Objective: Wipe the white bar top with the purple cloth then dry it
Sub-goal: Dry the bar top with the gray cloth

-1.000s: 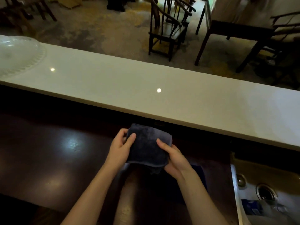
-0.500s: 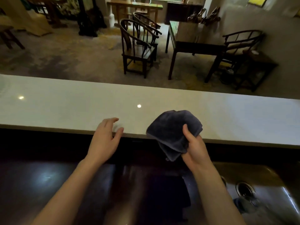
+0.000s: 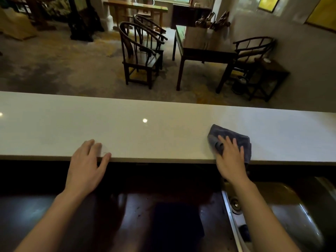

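Note:
The white bar top [image 3: 163,128] runs across the whole view. A dark purple-grey cloth [image 3: 225,133] lies bunched on it at the near edge, right of centre. My right hand [image 3: 230,159] presses flat on the cloth, fingers spread over it. At the left, my left hand [image 3: 87,164] rests on the bar top's near edge with its fingers apart and nothing in it.
Below the bar top is a dark lower counter [image 3: 72,215] with another dark folded cloth [image 3: 176,226] on it. A steel sink [image 3: 291,215] sits at the lower right. Beyond the bar are wooden chairs [image 3: 140,55] and a dark table [image 3: 205,46].
My right hand carried the cloth up from the lower counter and set it down on the bar top to the right. My left hand let go and moved to the bar's edge.

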A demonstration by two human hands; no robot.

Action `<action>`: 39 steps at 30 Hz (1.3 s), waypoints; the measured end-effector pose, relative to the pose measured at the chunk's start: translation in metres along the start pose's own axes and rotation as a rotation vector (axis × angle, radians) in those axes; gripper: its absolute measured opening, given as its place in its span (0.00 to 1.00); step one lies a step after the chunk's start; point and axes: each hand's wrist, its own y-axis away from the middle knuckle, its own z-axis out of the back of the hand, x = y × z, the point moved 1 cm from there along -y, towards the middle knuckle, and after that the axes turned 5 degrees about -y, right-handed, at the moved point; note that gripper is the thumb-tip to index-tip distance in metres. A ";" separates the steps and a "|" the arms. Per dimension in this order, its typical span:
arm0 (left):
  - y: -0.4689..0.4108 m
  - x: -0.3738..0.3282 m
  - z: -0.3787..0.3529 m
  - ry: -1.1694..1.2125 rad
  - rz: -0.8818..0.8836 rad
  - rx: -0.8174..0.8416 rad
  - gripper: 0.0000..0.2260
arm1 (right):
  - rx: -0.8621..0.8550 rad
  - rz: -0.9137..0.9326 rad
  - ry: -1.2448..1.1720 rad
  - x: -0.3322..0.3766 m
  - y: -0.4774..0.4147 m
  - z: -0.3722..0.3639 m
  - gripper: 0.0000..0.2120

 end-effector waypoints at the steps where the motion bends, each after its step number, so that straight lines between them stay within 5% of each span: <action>1: 0.000 0.001 0.001 0.001 -0.006 0.002 0.23 | 0.015 0.004 0.086 0.001 0.002 -0.010 0.27; 17: 0.000 0.013 0.011 0.047 -0.025 0.040 0.34 | 0.065 0.244 0.083 0.135 0.033 -0.086 0.31; 32: -0.001 0.037 0.012 0.238 0.034 0.134 0.42 | 0.327 0.621 -0.024 0.265 0.066 -0.148 0.34; 39: -0.002 0.037 0.007 0.223 0.041 0.116 0.42 | 0.317 0.733 0.025 0.264 0.049 -0.148 0.33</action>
